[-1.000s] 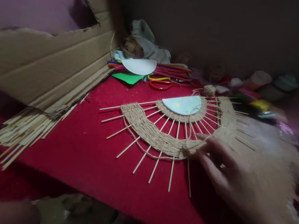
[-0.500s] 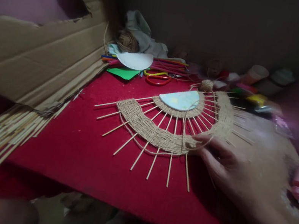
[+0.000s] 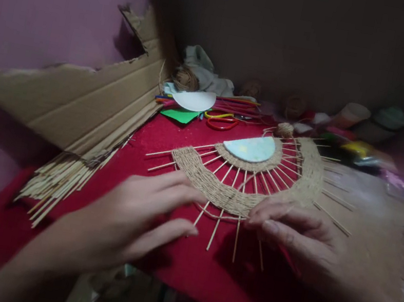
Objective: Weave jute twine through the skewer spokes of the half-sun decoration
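**Both hands working the near rim of a half-woven fan**

A red felt sheet [image 3: 152, 257] is covering the table and carrying everything else. A torn slab of brown corrugated cardboard [image 3: 73, 102] is leaning across the 10 o'clock side, its lower edge resting over a loose bundle of pale thin sticks [image 3: 55, 182] that is fanning out toward 8 o'clock.

At the centre, a half-round piece of pale sticks woven with tan jute twine [image 3: 233, 193] is lying flat on the felt, its spokes radiating toward the viewer. A pale blue half-disc [image 3: 251, 148] is sitting at the hub of it, ringed by a narrow band of twine, and a wider woven band is arching around farther out.

The left hand [image 3: 131, 216] is coming in from 7 o'clock with its fingers [image 3: 179, 191] stretched out and slightly apart, the tips touching the woven band's near edge and gripping nothing. The right hand [image 3: 300, 236] is reaching in from 4 o'clock, its fingers bunched together at the band's rim at about 5 o'clock of the weave, seemingly pinching the twine there, though blur is hiding the exact grip.

At 12 o'clock, a white paper disc [image 3: 194, 100], a green paper sheet [image 3: 181, 114] and red-handled scissors [image 3: 221, 122] are lying among blurred craft clutter.
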Demonstrator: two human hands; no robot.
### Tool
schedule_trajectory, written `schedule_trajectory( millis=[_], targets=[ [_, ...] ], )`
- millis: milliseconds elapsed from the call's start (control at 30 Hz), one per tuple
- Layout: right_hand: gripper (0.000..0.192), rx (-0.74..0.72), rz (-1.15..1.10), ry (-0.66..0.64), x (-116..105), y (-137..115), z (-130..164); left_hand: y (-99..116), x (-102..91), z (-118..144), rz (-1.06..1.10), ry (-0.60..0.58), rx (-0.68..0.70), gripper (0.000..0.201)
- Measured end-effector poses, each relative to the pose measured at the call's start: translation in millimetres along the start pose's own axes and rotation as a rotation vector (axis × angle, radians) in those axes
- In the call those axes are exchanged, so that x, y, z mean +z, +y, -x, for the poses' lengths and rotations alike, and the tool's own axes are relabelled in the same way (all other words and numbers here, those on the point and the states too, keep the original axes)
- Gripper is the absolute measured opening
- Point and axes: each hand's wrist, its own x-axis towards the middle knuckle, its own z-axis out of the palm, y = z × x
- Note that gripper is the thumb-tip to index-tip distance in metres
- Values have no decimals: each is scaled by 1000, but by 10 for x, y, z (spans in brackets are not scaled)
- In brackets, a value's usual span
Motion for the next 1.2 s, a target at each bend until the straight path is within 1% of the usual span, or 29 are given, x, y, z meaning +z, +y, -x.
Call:
schedule_trajectory(
  millis=[67, 133, 167, 233, 300, 333, 367, 433, 467, 500, 567, 633, 667, 800, 867, 900, 967, 1033, 1133, 1200],
  targets=[
    [12, -4, -163, -35, 46, -80, -2, 321, -201, -22, 6, -6, -15, 23],
    [11, -26, -229, -97, 78, -184, -9, 597, -351, -81, 25, -16, -36, 24],
    [10, -41, -218, -123, 87, -231, -16, 684, -402, -109, 36, -31, -57, 24],
    [10, -65, -125, -138, 90, -279, -37, 735, -471, -130, 67, -43, -108, 25],
    [22, -90, 58, -123, 87, -231, -71, 654, -533, -81, 134, -31, -196, 27],
    [30, -121, 177, -112, 88, -169, -94, 582, -567, -33, 175, -35, -266, 29],
    [37, -178, 307, -85, 93, -90, -120, 501, -603, 27, 200, -24, -331, 31],
    [46, -352, 623, -29, 116, 87, -177, 337, -668, 159, 251, -8, -429, 31],
    [52, -417, 737, -30, 134, 165, -205, 265, -691, 222, 267, -5, -472, 30],
    [59, -444, 830, -41, 153, 226, -231, 206, -706, 276, 254, -18, -496, 29],
    [68, -454, 940, -73, 190, 288, -272, 138, -709, 349, 169, -73, -465, 29],
    [70, -441, 988, -83, 213, 279, -299, 141, -682, 360, 109, -110, -389, 28],
    [69, -450, 1005, -71, 220, 260, -308, 163, -661, 342, 87, -98, -345, 27],
    [62, -524, 1060, -13, 247, 184, -329, 272, -553, 140, -73, 71, -205, 26],
    [60, -522, 1056, -6, 272, 179, -336, 287, -500, 8, -173, 78, -161, 26],
    [60, -506, 1046, -10, 286, 187, -338, 283, -479, -50, -216, 60, -144, 26],
    [64, -463, 1019, -28, 308, 213, -339, 261, -456, -128, -268, 26, -146, 25],
    [69, -431, 996, -51, 318, 241, -334, 238, -467, -139, -269, -24, -176, 24],
    [69, -419, 991, -50, 318, 261, -324, 202, -523, -46, -230, -95, -212, 24],
    [68, -418, 1000, -43, 316, 260, -321, 164, -557, 53, -209, -101, -222, 22]
  ],
)
